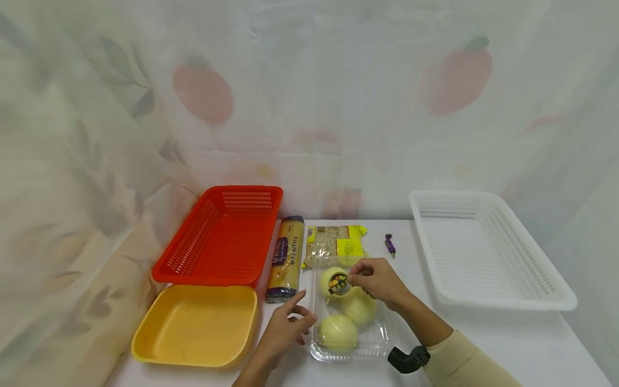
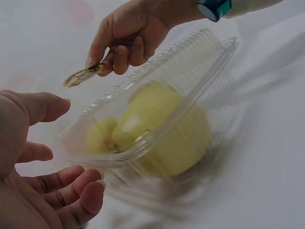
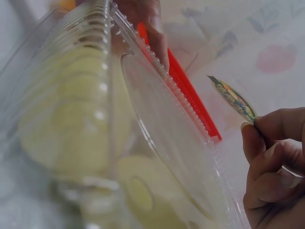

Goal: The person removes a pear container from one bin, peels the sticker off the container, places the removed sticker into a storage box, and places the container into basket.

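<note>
My right hand (image 1: 379, 280) pinches a round, dark, colourful sticker label (image 1: 339, 284) between thumb and fingers. In the right wrist view the label (image 3: 233, 99) stands out from the fingertips, apart from the lid. Below it lies a clear plastic clamshell box (image 1: 372, 352), lid closed over pale yellow-green round fruits (image 1: 338, 332). The left hand (image 1: 285, 329) is beside the box's left edge, fingers spread and relaxed, with nothing in them. In the left wrist view its fingertips are close to the corner of the clear box (image 2: 190, 95).
On the left are a red basket (image 1: 227, 236) and a yellow tub (image 1: 193, 328). A noodle pack (image 1: 286, 258), a yellow-and-clear food packet (image 1: 333, 242) and a purple-wrapped candy (image 1: 389, 245) lie behind the box. To the right stands a white basket (image 1: 483, 252).
</note>
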The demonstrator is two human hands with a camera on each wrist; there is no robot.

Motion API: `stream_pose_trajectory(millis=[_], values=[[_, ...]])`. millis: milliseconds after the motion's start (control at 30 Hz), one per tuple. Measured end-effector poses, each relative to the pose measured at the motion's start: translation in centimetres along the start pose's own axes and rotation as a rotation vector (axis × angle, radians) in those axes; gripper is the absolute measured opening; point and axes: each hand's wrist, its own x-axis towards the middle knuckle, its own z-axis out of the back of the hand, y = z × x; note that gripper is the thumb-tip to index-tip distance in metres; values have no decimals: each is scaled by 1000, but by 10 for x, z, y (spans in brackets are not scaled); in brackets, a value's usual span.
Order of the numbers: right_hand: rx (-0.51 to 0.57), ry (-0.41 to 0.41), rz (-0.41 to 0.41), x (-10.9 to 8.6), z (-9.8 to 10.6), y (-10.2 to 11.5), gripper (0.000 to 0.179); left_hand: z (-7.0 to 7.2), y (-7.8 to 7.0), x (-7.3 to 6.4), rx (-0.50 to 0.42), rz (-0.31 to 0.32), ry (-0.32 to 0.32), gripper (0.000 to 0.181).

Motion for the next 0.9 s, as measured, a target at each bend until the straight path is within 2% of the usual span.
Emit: stream_pose_trajectory(millis=[167,433,600,900], values=[[18,-6,-14,-2,2,1,13,9,-10,-10,27,-64,-44,69],[24,-1,-21,-7,1,5,12,22,-16,-25,-28,-113,-36,64],[45,16,-18,-7,-1,6,14,36,-19,-41,-30,-149,-68,62],[42,24,-26,-9,-1,8,15,62,-19,-58,-71,-143,-152,58]])
